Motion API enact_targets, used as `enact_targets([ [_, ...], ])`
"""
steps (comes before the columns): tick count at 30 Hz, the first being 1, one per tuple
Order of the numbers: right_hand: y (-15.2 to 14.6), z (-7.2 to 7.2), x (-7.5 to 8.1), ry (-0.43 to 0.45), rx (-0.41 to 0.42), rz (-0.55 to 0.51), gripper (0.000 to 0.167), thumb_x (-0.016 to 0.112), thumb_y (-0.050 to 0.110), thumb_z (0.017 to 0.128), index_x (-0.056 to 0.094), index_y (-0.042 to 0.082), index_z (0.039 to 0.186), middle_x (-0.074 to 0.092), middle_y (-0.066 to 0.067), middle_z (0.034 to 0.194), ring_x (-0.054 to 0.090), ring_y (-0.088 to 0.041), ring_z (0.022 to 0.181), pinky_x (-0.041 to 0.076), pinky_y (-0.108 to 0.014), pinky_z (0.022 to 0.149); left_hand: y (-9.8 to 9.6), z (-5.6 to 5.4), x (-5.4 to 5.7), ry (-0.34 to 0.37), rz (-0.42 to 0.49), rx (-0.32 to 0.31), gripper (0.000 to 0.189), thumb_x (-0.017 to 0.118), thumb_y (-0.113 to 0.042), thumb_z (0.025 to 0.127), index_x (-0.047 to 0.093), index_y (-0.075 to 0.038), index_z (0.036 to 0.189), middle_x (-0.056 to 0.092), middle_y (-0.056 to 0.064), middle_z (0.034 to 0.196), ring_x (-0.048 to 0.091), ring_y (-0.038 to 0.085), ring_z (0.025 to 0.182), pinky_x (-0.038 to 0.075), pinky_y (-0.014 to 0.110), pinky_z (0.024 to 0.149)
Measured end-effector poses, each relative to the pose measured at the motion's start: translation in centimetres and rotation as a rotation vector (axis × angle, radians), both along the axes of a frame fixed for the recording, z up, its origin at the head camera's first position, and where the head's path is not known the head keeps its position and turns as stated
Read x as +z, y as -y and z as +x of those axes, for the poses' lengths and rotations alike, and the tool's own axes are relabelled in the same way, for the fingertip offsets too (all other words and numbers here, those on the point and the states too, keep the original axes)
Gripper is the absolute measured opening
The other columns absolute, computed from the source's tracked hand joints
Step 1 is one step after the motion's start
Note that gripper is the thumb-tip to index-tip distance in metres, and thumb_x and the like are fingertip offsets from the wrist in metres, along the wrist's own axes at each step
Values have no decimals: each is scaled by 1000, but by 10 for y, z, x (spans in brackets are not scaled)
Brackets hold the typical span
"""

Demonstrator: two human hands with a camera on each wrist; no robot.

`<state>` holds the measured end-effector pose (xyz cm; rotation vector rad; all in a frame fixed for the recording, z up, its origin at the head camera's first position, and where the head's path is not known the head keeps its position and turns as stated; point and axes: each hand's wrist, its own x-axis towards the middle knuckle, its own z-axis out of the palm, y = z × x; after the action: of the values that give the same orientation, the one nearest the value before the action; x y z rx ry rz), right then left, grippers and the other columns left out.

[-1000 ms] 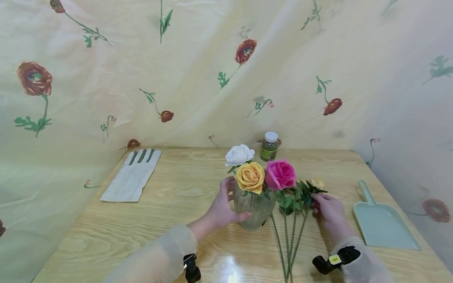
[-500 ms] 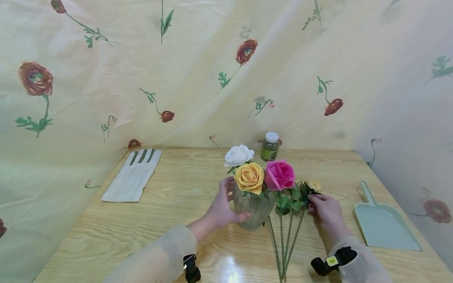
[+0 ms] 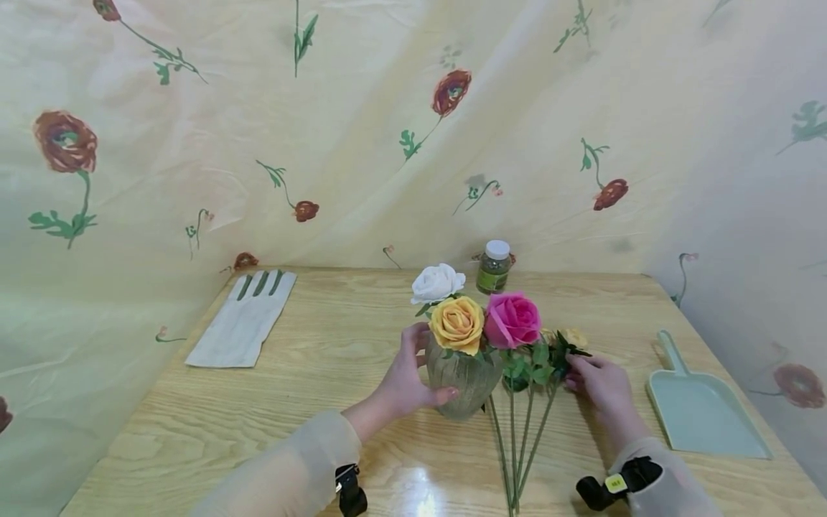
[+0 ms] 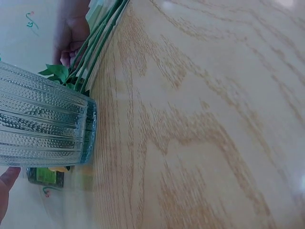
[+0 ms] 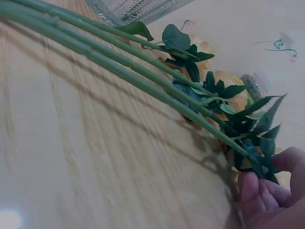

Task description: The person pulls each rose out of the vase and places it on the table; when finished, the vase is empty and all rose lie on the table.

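My left hand holds a ribbed, textured glass vase, thumb across its front and fingers round the far left side. Above the vase's mouth show a white rose, a yellow rose and a bright pink rose. Right of the vase, several long green flower stems lie fanned, converging toward the near edge. My right hand pinches the rightmost flower by dark green leaves just below its head. Pale yellow blooms show behind the leaves, partly hidden.
A lidded jar stands behind the roses at the back. On the right lies a pale green dustpan. A whitish glove-shaped cloth lies at the back left. Patterned fabric hangs behind the wooden table.
The stems right of the vase have shifted slightly left, and the pale blooms with them. My right hand moved a little left, then slightly back right. The left hand and vase stay put.
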<state>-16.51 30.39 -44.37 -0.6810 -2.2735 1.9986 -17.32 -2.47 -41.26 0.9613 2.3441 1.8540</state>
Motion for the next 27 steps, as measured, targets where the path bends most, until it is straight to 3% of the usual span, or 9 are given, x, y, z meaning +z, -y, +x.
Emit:
enact_targets([
  [4,-6,3,10,17,35,183,54,55,31,93,48,-12,125,64,4,79,58,-2,69,52,-22,63,0,0,0,-1,1,3,94,79,-16,65,18,-5,136,39,18,130,43,32,118,42,44,94],
  [7,-8,5,17,2,56,264,56,54,34,93,47,-11,127,63,0,89,56,-4,74,50,-23,66,0,0,0,-3,3,3,94,79,-15,64,18,-6,136,38,18,130,43,32,118,42,43,95],
  [11,-3,6,24,-10,79,314,56,52,37,94,48,-6,129,59,-8,102,55,-12,82,49,-27,70,0,0,0,-3,4,5,95,79,-15,65,18,-5,136,39,18,130,44,30,118,42,44,94],
  [15,6,4,29,-30,71,356,56,52,39,94,49,-4,129,57,-13,109,53,-12,85,49,-27,72,0,0,-1,-4,5,6,95,79,-15,65,17,-5,136,38,18,130,43,30,117,42,45,94],
  [20,15,4,37,-77,53,338,52,54,38,93,52,-2,127,59,-5,100,52,-14,84,47,-28,72,0,-1,-3,-14,0,0,94,78,-15,66,16,-5,136,37,19,131,43,31,118,43,45,93],
  [27,27,8,56,-150,156,360,58,52,46,93,50,2,132,56,-12,111,51,-19,89,45,-27,72,0,-1,-3,3,8,-5,93,78,-17,69,16,-5,136,36,19,131,42,31,119,43,47,93],
])
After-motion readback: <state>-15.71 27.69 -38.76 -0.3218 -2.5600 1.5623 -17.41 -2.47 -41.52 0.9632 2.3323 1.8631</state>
